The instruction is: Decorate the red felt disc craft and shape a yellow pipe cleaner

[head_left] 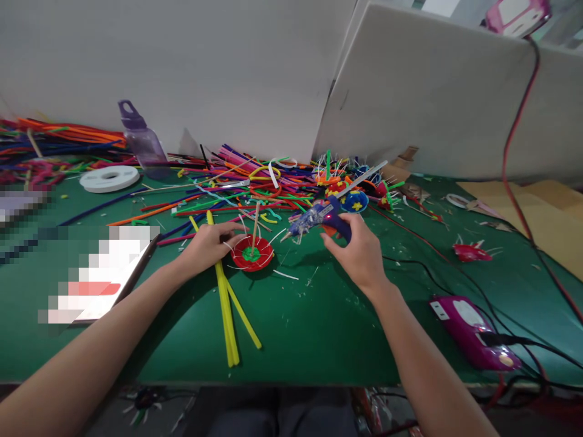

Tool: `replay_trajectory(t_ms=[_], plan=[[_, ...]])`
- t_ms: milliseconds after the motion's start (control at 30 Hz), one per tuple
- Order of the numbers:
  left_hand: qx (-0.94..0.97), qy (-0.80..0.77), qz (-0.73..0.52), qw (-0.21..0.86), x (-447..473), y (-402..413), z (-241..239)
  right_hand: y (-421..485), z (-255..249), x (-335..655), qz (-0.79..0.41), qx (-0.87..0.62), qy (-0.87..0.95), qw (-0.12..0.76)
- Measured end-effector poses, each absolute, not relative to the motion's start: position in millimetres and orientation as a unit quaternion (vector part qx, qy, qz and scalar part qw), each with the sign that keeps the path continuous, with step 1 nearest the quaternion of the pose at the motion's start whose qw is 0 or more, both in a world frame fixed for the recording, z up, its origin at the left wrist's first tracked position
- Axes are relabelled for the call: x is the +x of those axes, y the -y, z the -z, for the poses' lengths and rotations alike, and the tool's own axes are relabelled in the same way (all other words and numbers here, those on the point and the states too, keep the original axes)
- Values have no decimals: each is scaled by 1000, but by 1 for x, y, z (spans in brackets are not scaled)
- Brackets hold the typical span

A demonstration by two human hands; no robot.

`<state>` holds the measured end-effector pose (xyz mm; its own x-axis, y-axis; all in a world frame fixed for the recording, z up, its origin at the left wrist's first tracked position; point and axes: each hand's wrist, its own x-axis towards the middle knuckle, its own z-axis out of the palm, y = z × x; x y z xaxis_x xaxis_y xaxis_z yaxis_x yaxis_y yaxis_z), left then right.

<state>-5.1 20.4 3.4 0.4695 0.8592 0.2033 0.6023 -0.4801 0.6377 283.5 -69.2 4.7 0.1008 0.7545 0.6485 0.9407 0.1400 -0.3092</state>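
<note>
My left hand (207, 244) is at the left edge of a small red pipe-cleaner dish (263, 261), its fingers and thumb closed on the rim among the white wires. The dish has a green centre, a thin wooden stick (255, 227) standing up from it, and white wire ends curving out around it. My right hand (359, 252) grips a blue hot glue gun (330, 213) with a small red light on. The gun's nozzle points down and left, just right of the dish and apart from it. Yellow pipe cleaners (225, 315) lie under and below my left hand.
Behind lie heaped coloured pipe cleaners (237, 164), a purple bottle (148, 149) and a white ribbon roll (109, 178). A blurred-out screen (109, 267) is at left. A magenta power strip (469, 331), cables and a red piece (472, 251) sit at right.
</note>
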Motion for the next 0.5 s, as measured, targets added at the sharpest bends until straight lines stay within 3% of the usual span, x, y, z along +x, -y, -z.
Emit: replay_trajectory(t_ms=[500], plan=[[831, -435, -262, 228, -6, -22, 0, 71, 4, 276, 173, -555, 728, 363]])
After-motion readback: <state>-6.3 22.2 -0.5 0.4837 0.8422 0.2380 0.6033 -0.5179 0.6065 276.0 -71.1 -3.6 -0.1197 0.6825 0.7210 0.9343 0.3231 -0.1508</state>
